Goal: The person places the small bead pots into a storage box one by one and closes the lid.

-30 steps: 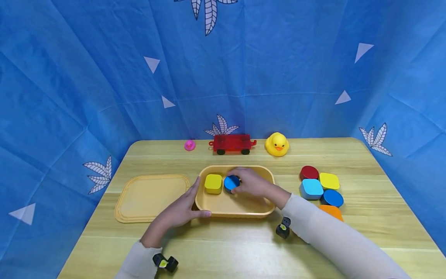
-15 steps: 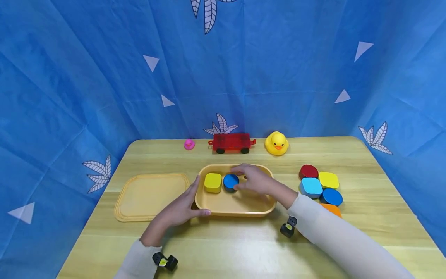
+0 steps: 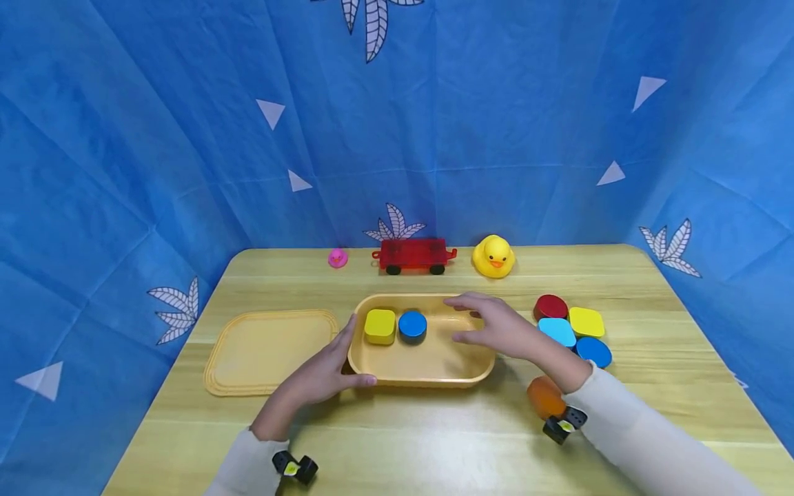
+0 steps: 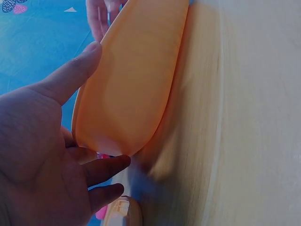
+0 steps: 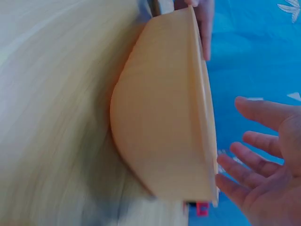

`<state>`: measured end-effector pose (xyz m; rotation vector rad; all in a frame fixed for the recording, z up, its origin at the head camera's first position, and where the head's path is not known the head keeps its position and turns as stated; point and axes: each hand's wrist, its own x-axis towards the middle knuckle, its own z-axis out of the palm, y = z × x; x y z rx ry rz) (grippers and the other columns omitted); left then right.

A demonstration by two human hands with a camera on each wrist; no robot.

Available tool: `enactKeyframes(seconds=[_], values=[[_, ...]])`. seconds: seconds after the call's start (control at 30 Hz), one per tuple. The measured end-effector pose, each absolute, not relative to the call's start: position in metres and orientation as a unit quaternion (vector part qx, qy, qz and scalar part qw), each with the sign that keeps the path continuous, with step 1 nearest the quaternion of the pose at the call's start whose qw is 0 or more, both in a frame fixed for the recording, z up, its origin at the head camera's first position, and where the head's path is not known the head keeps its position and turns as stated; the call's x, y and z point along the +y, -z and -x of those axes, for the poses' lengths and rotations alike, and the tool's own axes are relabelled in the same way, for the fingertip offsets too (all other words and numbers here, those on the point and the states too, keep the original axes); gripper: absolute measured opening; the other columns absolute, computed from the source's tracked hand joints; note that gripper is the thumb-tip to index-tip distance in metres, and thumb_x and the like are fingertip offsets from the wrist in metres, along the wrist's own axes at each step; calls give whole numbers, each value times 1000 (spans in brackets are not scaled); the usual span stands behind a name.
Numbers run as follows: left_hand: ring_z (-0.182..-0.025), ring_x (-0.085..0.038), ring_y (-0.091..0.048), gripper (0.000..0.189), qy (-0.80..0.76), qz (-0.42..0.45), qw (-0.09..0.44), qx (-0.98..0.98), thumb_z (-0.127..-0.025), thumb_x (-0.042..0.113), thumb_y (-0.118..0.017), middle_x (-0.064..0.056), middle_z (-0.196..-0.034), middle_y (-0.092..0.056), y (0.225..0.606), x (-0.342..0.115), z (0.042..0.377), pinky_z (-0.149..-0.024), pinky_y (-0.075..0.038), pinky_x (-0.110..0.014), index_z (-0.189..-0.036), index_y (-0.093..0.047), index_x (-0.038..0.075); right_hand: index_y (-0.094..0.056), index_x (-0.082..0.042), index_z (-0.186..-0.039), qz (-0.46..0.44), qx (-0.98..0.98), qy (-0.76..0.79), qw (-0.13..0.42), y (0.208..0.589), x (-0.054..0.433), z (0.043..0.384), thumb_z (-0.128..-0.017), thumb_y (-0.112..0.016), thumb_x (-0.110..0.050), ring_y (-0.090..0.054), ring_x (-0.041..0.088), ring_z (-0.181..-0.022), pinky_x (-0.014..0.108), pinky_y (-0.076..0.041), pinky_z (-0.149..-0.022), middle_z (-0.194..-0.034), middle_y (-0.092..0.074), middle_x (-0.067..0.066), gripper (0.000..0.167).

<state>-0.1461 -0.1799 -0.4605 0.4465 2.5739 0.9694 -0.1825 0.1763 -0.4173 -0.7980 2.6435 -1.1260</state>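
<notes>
A peach-coloured plastic box [image 3: 428, 380] stands at the middle of the table. Inside, a yellow rounded-square block [image 3: 380, 326] and a blue round block [image 3: 412, 327] sit side by side toward the left. My left hand [image 3: 325, 365] rests against the box's left end, its thumb along the front wall and its fingers spread at the side. In the left wrist view the thumb [image 4: 77, 70] lies at the rim. My right hand [image 3: 493, 327] is over the box's right end, fingers spread and nothing held; the right wrist view shows its fingers [image 5: 249, 165] beside the rim.
Left of the box lies a flat matching lid [image 3: 269, 351]. Dark red [image 3: 550, 307], yellow [image 3: 586, 322], light blue [image 3: 557, 332] and blue [image 3: 593, 352] blocks cluster at right. An orange block [image 3: 544, 396] shows below my right wrist. Behind are a red wagon [image 3: 413, 255] and ducks [image 3: 493, 256].
My right hand has let go of the blue block and drawn back to the right. The orange block now shows further left and nearer the front. My left hand has stayed put.
</notes>
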Motion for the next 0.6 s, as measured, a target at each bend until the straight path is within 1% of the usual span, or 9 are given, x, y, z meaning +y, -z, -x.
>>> enactKeyframes(seconds=[0.1, 0.3, 0.5, 0.6], values=[[-158, -34, -16, 120, -345, -155, 172, 909, -88, 50, -79, -7, -174, -4, 462, -180, 145, -125, -22, -54, -166, 9, 24, -56, -6, -148, 255, 887, 377, 76, 416, 194, 176, -91, -81, -24, -58, 38, -130, 56, -50, -107, -144, -60, 14, 65], [-158, -33, -15, 122, -345, -160, 176, 908, -88, 50, -80, -8, -174, -3, 462, -180, 144, -126, -22, -53, -166, 9, 21, -56, -6, -147, 233, 895, 375, 62, 413, 227, 162, -90, -83, -23, -55, 36, -134, 56, -47, -109, -147, -58, 13, 65], [-158, -33, -15, 121, -344, -159, 173, 909, -88, 49, -80, -8, -174, -3, 461, -179, 144, -125, -22, -53, -166, 7, 19, -54, -7, -149, 212, 901, 372, 64, 409, 256, 144, -92, -79, -34, -54, 42, -133, 61, -47, -107, -149, -55, 16, 67], [-158, -34, -16, 121, -349, -159, 173, 907, -88, 47, -80, -9, -174, -4, 460, -178, 145, -125, -22, -52, -167, 7, 17, -54, -8, -149, 205, 908, 361, 59, 411, 269, 134, -93, -79, -34, -54, 43, -132, 64, -47, -105, -148, -55, 17, 66]])
